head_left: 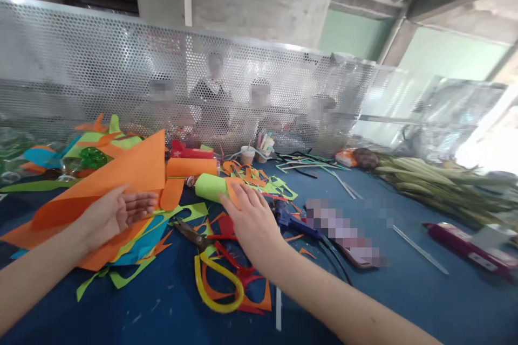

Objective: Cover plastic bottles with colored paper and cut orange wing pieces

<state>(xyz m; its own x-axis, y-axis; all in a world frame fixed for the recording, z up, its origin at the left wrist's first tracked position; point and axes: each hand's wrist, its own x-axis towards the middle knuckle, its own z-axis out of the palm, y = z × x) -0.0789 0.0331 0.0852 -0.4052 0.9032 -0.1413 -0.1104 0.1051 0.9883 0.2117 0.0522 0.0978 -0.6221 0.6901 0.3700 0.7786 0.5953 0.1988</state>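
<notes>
My right hand (259,226) has its thumb and fingers around the orange end of a roll wrapped in lime-green paper (208,187). Fingers stretched, my left hand (123,209) hovers in front of a large curled sheet of orange paper (105,183); whether it touches the sheet I cannot tell. Between the hands lie scissors (218,310) with dark blades and a yellow handle loop, with red loops (232,259) beside it, partly behind my right hand. An orange paper-wrapped roll (192,167) rests behind the green one.
A blue glue gun (297,223) with a black cord and a pixelated phone (343,234) lie to the right. Farther right are a purple tool (469,245) and dried husks (424,183). Paper scraps (135,275) cover the left. A perforated metal screen (101,75) borders the table's back, people behind it.
</notes>
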